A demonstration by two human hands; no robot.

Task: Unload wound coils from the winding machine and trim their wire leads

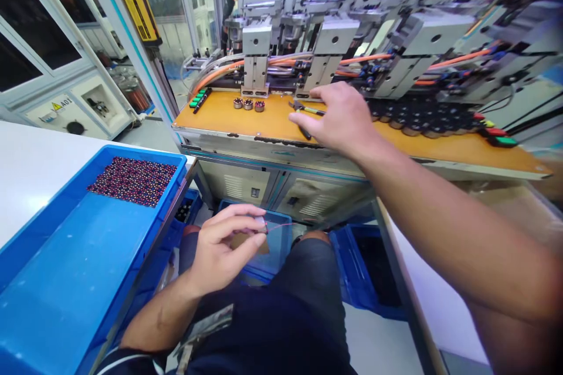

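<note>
My left hand (229, 246) is closed in a pinch above my lap. Between its thumb and fingertips is a small round metal part (262, 225), with a thin pinkish-red wire (281, 225) trailing to the right. My fingers cover most of the part. My right hand (341, 117) reaches over the orange worktop with thumb and fingers apart. Just beside its fingertips lies a pair of pliers (297, 106) with dark and yellow handles, partly hidden by the hand. I see nothing held in the right hand.
Three small round parts (248, 104) stand left of the pliers, near green-and-black pens (200, 99). Many dark round parts (417, 117) crowd the right side of the orange worktop (229, 117). A machine (323, 41) rises behind. At left, a blue tray (74, 258) holds rows of small parts.
</note>
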